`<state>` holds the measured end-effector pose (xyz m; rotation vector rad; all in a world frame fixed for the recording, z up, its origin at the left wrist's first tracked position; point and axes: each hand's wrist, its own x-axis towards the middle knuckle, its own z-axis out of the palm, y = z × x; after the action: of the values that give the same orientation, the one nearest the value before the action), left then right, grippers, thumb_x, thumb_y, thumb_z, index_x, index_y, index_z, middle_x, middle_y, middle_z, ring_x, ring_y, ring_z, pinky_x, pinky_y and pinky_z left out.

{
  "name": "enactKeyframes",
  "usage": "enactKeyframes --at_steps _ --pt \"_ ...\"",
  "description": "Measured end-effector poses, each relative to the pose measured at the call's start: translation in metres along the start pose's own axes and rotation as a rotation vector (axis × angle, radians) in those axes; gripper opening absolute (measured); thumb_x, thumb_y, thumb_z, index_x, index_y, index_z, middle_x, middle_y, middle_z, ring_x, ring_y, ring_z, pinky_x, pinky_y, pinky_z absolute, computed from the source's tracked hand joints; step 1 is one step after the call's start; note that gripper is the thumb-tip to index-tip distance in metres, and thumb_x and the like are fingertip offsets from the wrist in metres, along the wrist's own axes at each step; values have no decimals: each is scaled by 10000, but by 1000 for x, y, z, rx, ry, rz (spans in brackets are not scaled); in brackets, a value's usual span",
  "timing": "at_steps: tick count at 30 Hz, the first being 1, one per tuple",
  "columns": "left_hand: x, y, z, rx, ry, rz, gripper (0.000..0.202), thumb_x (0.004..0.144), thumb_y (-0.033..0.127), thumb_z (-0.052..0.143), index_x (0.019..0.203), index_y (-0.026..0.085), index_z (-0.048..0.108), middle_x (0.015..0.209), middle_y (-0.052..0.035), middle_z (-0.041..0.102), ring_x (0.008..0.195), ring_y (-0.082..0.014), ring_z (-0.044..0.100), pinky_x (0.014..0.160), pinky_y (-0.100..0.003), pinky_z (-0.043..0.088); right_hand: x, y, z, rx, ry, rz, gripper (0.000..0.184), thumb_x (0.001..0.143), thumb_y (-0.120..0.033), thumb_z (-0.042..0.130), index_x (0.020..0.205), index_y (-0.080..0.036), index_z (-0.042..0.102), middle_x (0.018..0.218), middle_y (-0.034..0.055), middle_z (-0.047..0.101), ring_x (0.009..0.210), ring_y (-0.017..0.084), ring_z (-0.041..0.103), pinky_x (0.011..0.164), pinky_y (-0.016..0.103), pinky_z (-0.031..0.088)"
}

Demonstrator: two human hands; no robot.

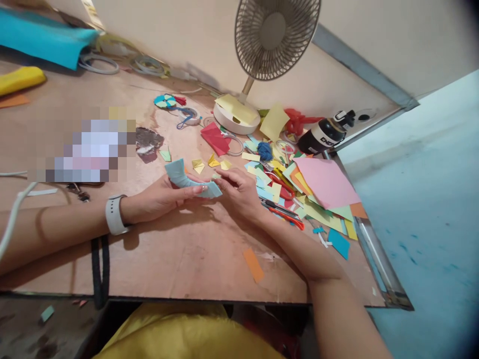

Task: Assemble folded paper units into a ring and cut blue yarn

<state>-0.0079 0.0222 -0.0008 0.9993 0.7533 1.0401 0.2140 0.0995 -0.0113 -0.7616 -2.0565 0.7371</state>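
My left hand [160, 197] holds a curved light blue folded-paper piece [176, 172], gripping it between the thumb and the fingers beneath. It is raised a little above the wooden table. At its right end, my right hand [241, 192] has its thumb and index finger pinched on a small pale green paper bit [216, 176]. Whether that bit is joined to the blue piece I cannot tell. Just beyond the hands lie small folded yellow papers [213, 160] and a pale yellow one [198, 166].
Paper scraps, red-handled scissors [284, 187] and a box cutter [282, 209] crowd the right side. Coloured sheets [325, 182], a black bottle [322, 134] and a fan [277, 40] stand or lie behind. An orange strip [253, 265] lies near the front edge.
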Motion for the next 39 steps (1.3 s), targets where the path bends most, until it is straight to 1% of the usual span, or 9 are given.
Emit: enactKeyframes --at_steps 4,9,11,15,20,23,27,35,39 --pt "0 2 2 42 8 -33 317 906 406 831 1166 225 827 1264 -104 802 1157 -275 755 1007 -386 619 -1 -3 2 27 50 52 174 1000 -349 697 936 -224 799 852 22 737 805 151 676 730 282 566" --pt "-2 9 6 145 135 -58 300 926 429 805 1183 276 833 1258 -96 807 1142 -289 771 861 -340 663 -1 -9 2 243 177 112 215 1002 -435 682 995 -235 759 942 8 705 692 108 673 642 265 585" --pt "-2 12 6 215 157 -4 248 924 414 810 1133 287 853 1219 -80 822 1140 -277 772 899 -334 657 -1 -14 -1 242 203 61 207 1019 -425 665 1009 -235 747 930 5 696 679 104 671 638 265 588" --pt "0 17 6 394 154 138 179 902 372 833 1055 291 878 1173 -50 836 1134 -264 769 1034 -346 616 -1 -27 -11 27 203 -203 167 1059 -351 613 1032 -245 738 889 20 736 808 145 701 725 303 598" --pt "3 21 6 490 152 164 199 873 434 847 1016 300 883 1097 -27 852 1074 -274 781 1061 -383 608 -2 -34 -15 -128 231 -393 98 1050 -234 626 1090 -251 713 958 31 775 873 156 730 739 303 609" --pt "3 20 5 505 135 159 220 895 439 828 1055 295 876 1100 -36 851 1078 -275 778 1060 -391 605 -3 -33 -13 -124 235 -430 122 1028 -189 651 1117 -257 699 976 25 773 882 149 728 765 301 609" --pt "1 17 4 468 134 173 204 917 394 816 1081 286 870 1150 -43 841 1079 -259 776 1023 -365 618 -5 -33 -11 -131 222 -420 121 1035 -204 641 1121 -265 701 978 18 770 881 149 729 767 313 611" --pt "-2 16 4 453 131 157 165 934 369 802 1081 336 869 1152 -3 841 1054 -229 778 969 -300 627 -6 -36 -12 -110 234 -415 154 1024 -183 655 1135 -276 708 976 11 769 882 148 728 762 306 620" --pt "-1 14 1 454 136 141 187 924 397 809 1076 307 871 1135 -28 844 1048 -239 780 978 -320 628 -5 -36 -12 -119 237 -436 151 1018 -180 667 1132 -272 702 961 11 765 865 145 726 758 299 622"
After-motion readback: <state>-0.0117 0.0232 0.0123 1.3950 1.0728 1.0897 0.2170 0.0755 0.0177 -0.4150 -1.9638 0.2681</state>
